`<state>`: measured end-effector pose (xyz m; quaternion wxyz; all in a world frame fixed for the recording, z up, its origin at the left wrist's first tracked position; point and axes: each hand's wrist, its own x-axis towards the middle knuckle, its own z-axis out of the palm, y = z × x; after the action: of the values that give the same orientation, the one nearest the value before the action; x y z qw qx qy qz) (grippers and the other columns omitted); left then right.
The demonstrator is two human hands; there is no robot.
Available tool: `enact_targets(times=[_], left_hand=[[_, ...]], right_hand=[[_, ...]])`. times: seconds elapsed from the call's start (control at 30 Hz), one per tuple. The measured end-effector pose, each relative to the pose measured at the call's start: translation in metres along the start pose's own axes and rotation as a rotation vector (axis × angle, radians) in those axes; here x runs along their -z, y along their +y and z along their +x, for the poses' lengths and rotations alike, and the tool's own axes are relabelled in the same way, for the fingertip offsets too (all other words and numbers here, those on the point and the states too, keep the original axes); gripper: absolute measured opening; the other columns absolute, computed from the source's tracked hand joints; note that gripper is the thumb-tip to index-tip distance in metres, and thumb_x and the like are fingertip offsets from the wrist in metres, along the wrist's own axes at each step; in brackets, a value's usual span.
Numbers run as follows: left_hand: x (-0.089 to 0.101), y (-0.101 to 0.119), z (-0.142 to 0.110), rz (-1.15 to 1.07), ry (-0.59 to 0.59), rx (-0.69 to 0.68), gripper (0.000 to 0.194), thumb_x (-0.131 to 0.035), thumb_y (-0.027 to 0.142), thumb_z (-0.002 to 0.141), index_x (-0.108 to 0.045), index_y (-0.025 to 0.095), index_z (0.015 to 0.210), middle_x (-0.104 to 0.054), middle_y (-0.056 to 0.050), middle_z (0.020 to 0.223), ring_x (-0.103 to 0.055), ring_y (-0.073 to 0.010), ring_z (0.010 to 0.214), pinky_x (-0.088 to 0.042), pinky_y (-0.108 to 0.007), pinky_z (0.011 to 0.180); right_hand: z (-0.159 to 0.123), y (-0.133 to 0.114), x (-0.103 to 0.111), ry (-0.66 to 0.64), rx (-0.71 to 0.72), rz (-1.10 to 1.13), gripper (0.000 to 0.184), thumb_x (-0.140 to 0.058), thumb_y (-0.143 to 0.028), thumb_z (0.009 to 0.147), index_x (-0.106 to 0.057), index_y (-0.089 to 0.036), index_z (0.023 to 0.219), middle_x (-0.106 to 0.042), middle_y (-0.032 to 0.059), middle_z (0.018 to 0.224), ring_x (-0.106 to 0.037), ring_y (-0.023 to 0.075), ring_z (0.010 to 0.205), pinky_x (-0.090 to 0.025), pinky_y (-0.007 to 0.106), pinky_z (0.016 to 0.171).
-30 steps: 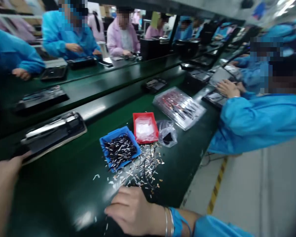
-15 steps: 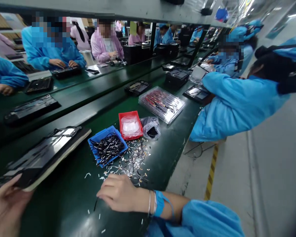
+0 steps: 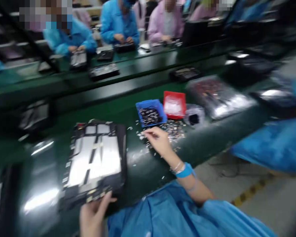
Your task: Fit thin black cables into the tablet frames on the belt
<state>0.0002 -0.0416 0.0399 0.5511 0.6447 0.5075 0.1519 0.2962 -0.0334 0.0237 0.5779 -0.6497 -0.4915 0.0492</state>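
A flat black device panel (image 3: pixel 95 161) with silver plates lies on the green bench in front of me. My left hand (image 3: pixel 93 214) grips its near edge, thumb on top. My right hand (image 3: pixel 158 140), with a blue wrist strap, reaches into a scatter of small loose metal parts (image 3: pixel 171 130) with its fingertips pinched together; what they hold is too blurred to name. Just beyond stand a blue bin (image 3: pixel 151 113) of dark small parts and a red bin (image 3: pixel 174 104) with a clear bag inside.
A small plastic bag (image 3: pixel 194 117) and a clear tray of parts (image 3: pixel 218 95) lie right of the bins. Black panels ride the belt (image 3: pixel 103 70) behind. Several people in blue and pink coats work across the line. A blue sleeve (image 3: pixel 273 144) is at my right.
The view swung left and down. The black panel has come off the belt to lie flat before me, my left hand still on it. My right hand moved up into the loose parts.
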Motion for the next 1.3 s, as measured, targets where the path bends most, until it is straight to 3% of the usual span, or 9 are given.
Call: enact_targets(times=[0.07,0.17,0.33,0.4,0.5,0.57,0.73,0.97,1.3], left_hand=[[-0.032,-0.019,-0.012,-0.277,0.09,0.081,0.047,-0.059,0.065,0.081,-0.072,0.019,0.08,-0.072,-0.01,0.1,-0.067,-0.0322,0.093,-0.057,-0.043,0.075],[-0.065,-0.029,-0.014,-0.662,-0.235,0.112,0.052,-0.065,0.061,0.078,-0.069,0.018,0.107,-0.068,-0.016,0.117,-0.067,-0.0314,0.099,-0.057,-0.034,0.065],[-0.04,-0.012,-0.023,-0.521,-0.591,-0.02,0.03,-0.068,0.041,0.084,-0.069,0.021,0.107,-0.073,-0.01,0.108,-0.069,-0.0227,0.098,-0.053,-0.032,0.081],[-0.018,-0.008,-0.025,-0.354,-0.447,-0.176,0.016,-0.061,0.033,0.09,-0.072,0.021,0.093,-0.075,-0.006,0.093,-0.069,-0.0188,0.089,-0.052,-0.031,0.083],[0.006,-0.014,-0.017,-0.222,0.239,-0.3,0.017,-0.054,0.026,0.093,-0.068,0.023,0.104,-0.069,-0.006,0.111,-0.063,-0.0194,0.107,-0.051,-0.034,0.09],[0.01,-0.022,-0.005,-0.102,0.509,-0.285,0.036,-0.058,0.027,0.091,-0.057,0.023,0.126,-0.055,-0.011,0.136,-0.05,-0.0243,0.127,-0.045,-0.042,0.102],[0.002,-0.028,0.027,-0.074,0.354,-0.304,0.05,-0.056,0.031,0.091,-0.046,0.023,0.139,-0.038,-0.012,0.152,-0.036,-0.0293,0.14,-0.031,-0.052,0.115],[0.003,-0.026,0.033,-0.361,0.2,-0.315,0.074,-0.051,0.028,0.095,-0.007,0.034,0.154,-0.042,-0.009,0.15,-0.046,-0.0253,0.135,-0.048,-0.045,0.104],[0.02,-0.03,0.032,0.536,0.381,-0.585,0.047,-0.046,0.007,0.089,-0.05,0.017,0.136,-0.055,-0.017,0.136,-0.057,-0.0274,0.12,-0.051,-0.042,0.091]], right_hand=[[0.003,0.004,-0.002,-0.056,-0.059,0.097,0.008,-0.064,-0.021,0.081,-0.071,-0.017,0.08,-0.075,0.0047,0.077,-0.067,0.0144,0.067,-0.052,0.026,0.058],[0.007,-0.001,-0.008,-0.113,-0.175,0.251,0.007,-0.071,-0.024,0.074,-0.068,-0.018,0.076,-0.074,0.0037,0.076,-0.067,0.0144,0.064,-0.052,0.026,0.055],[-0.001,-0.043,-0.022,-0.288,-0.296,0.34,0.013,-0.075,-0.016,0.066,-0.07,-0.02,0.077,-0.075,0.0025,0.08,-0.065,0.0122,0.062,-0.052,0.024,0.052],[-0.004,-0.059,-0.035,-0.404,-0.295,0.343,0.013,-0.075,-0.016,0.067,-0.07,-0.02,0.078,-0.075,0.0027,0.082,-0.065,0.0117,0.063,-0.052,0.024,0.052],[-0.006,-0.065,-0.059,-0.488,-0.308,0.365,0.012,-0.075,-0.017,0.067,-0.07,-0.02,0.078,-0.074,0.0021,0.08,-0.064,0.0114,0.064,-0.052,0.023,0.054],[-0.004,-0.056,-0.072,-0.436,-0.343,0.397,0.013,-0.075,-0.018,0.064,-0.069,-0.02,0.076,-0.072,0.0013,0.078,-0.062,0.0106,0.062,-0.05,0.022,0.051],[0.008,-0.029,-0.077,-0.467,-0.539,0.411,0.018,-0.074,-0.025,0.062,-0.065,-0.02,0.077,-0.062,-0.0029,0.065,-0.047,0.0069,0.048,-0.038,0.022,0.042],[0.002,-0.058,-0.079,-0.564,-0.605,0.346,0.023,-0.076,-0.024,0.063,-0.067,-0.021,0.084,-0.061,-0.003,0.063,-0.052,0.0096,0.054,-0.041,0.024,0.047],[-0.014,-0.068,-0.104,-0.689,-0.601,0.304,0.02,-0.072,-0.019,0.068,-0.066,-0.018,0.087,-0.063,-0.003,0.067,-0.059,0.0101,0.063,-0.05,0.025,0.058]])
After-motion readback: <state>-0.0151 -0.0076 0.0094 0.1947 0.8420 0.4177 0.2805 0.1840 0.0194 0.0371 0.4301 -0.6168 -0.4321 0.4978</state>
